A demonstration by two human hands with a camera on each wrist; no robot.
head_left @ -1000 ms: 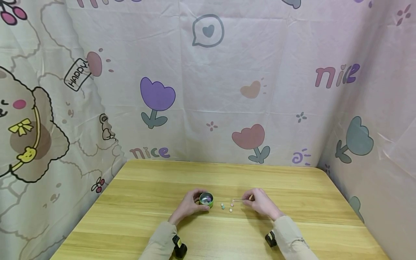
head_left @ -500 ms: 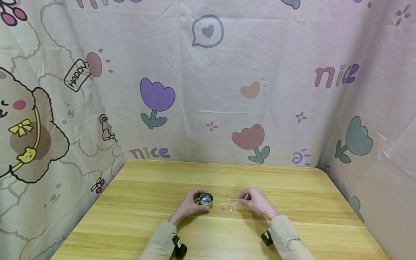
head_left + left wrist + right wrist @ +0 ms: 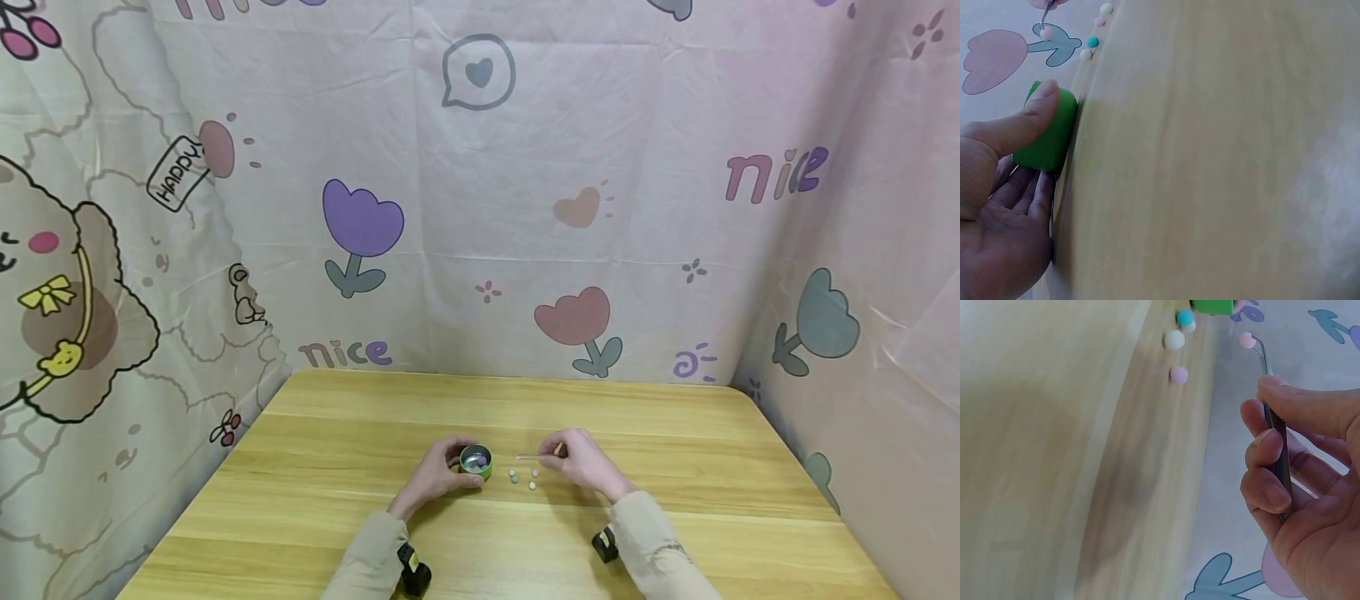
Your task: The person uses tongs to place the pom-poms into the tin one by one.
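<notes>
In the head view, the left hand (image 3: 438, 473) holds a small round green tin (image 3: 476, 461) on the light wooden table (image 3: 360, 508), with the fingers curled around its left side. The tin is open on top and its inside looks shiny; what is in it I cannot tell from here. The right hand (image 3: 581, 461) is to the right of the tin and pinches thin metal tweezers (image 3: 536, 457), whose tips point left toward the tin. Below the tips, between the two hands, a few small round beads (image 3: 522, 477) in teal, white and pink lie on the table. The printed fabric backdrop (image 3: 480, 183) behind the table carries the words "nice", in two places, and "HAPPY", beside tulips, a heart bubble and a bear.

In the left wrist view, the thumb (image 3: 1025, 122) presses on the green wall of the tin (image 3: 1047, 134), and the other fingers lie under it, so the hand is closed around the tin. Beyond the tin lie the loose beads (image 3: 1091, 42), and farther off the tweezers' tip (image 3: 1047, 12) holds one small pink bead (image 3: 1046, 30) above the table.

In the right wrist view, the thumb and the fingers (image 3: 1266, 462) of the right hand (image 3: 1300, 506) squeeze the tweezers (image 3: 1275, 425) together. The pink bead (image 3: 1247, 340) sits clamped at their tip, lifted off the table. The loose beads (image 3: 1174, 340) lie near it, and the green tin (image 3: 1212, 306) is just behind them at the frame edge.
</notes>
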